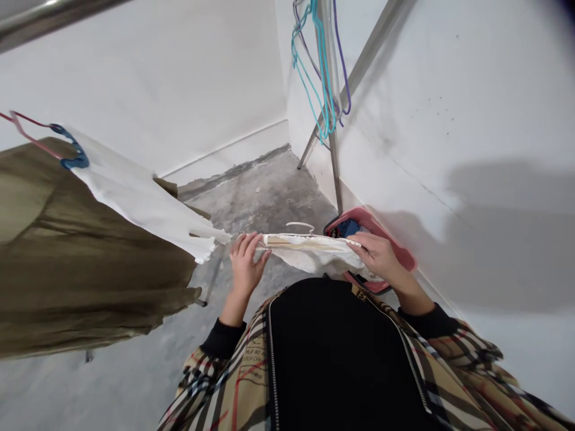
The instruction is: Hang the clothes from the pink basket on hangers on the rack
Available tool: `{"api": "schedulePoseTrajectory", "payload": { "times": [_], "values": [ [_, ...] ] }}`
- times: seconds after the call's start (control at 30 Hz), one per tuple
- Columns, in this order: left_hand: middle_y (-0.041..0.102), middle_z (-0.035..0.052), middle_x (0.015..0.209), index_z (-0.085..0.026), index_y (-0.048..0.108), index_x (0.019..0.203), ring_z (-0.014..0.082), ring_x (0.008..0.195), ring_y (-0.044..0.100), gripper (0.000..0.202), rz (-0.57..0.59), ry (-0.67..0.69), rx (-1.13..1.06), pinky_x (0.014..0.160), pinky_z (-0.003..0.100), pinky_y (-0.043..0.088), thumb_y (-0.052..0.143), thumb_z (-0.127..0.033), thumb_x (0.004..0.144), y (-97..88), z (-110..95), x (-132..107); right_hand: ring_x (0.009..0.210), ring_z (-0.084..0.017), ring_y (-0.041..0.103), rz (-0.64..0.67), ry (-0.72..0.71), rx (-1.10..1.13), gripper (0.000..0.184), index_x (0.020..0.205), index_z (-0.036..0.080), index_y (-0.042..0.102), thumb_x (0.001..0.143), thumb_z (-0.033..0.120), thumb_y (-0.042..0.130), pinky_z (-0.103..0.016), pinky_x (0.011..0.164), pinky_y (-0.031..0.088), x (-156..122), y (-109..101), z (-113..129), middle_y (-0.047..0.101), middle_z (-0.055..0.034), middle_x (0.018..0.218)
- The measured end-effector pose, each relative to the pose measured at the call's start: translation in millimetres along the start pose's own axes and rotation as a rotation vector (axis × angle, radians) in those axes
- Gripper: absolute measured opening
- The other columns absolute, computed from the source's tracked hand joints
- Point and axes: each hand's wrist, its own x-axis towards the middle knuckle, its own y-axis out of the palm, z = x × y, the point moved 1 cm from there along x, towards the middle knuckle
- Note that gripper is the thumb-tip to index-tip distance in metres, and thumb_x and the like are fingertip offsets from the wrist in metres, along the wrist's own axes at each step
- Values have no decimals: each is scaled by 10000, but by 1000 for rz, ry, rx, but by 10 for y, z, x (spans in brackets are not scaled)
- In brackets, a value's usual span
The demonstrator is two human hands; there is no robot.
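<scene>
Stretched between my two hands in front of my body is a white garment with a scalloped edge. A white hanger shows its hook above the garment's top edge; most of the hanger is hidden by the cloth. My left hand pinches the garment's left end, fingers over the edge and thumb underneath. At the other end my right hand grips the cloth edge, fingers curled. Just left of my left hand hangs a white top with blue trim on a red hanger.
Olive-brown cloth hangs at the left. Several turquoise and purple hangers hang from a metal rack by the right wall. Beneath my right hand, a pink basket holding dark and blue cloth stands on the concrete floor.
</scene>
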Motion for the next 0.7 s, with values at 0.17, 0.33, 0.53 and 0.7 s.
{"api": "schedulePoseTrajectory", "payload": {
  "times": [0.17, 0.33, 0.53, 0.7],
  "values": [
    [709, 49, 781, -232, 731, 997, 193, 774, 627, 272, 108, 17, -43, 860, 347, 409, 518, -395, 948, 44, -18, 93, 872, -211, 685, 114, -2, 22, 303, 995, 219, 729, 966, 379, 474, -338, 797, 534, -5, -68, 82, 736, -73, 939],
    [708, 32, 760, -237, 740, 945, 186, 742, 614, 338, 54, -65, -134, 824, 341, 400, 486, -461, 950, -52, 9, 117, 912, -218, 653, 283, 0, 1, 278, 1056, 230, 712, 913, 428, 579, -338, 812, 520, -60, -252, 36, 710, -66, 983],
    [703, 38, 787, -225, 731, 904, 190, 776, 626, 293, -93, -131, -177, 866, 368, 437, 530, -437, 926, -106, 36, 205, 708, -185, 631, 317, -21, 87, 336, 880, 229, 718, 956, 451, 479, -282, 648, 520, -58, -426, 80, 673, -46, 761],
    [642, 140, 1159, -189, 622, 1194, 255, 1131, 582, 354, -306, -176, -108, 975, 434, 462, 591, -367, 890, -113, -20, 189, 876, -232, 673, 123, -63, 96, 309, 949, 267, 709, 968, 418, 441, -312, 735, 551, 129, -303, 240, 712, -70, 932]
  ]
}}
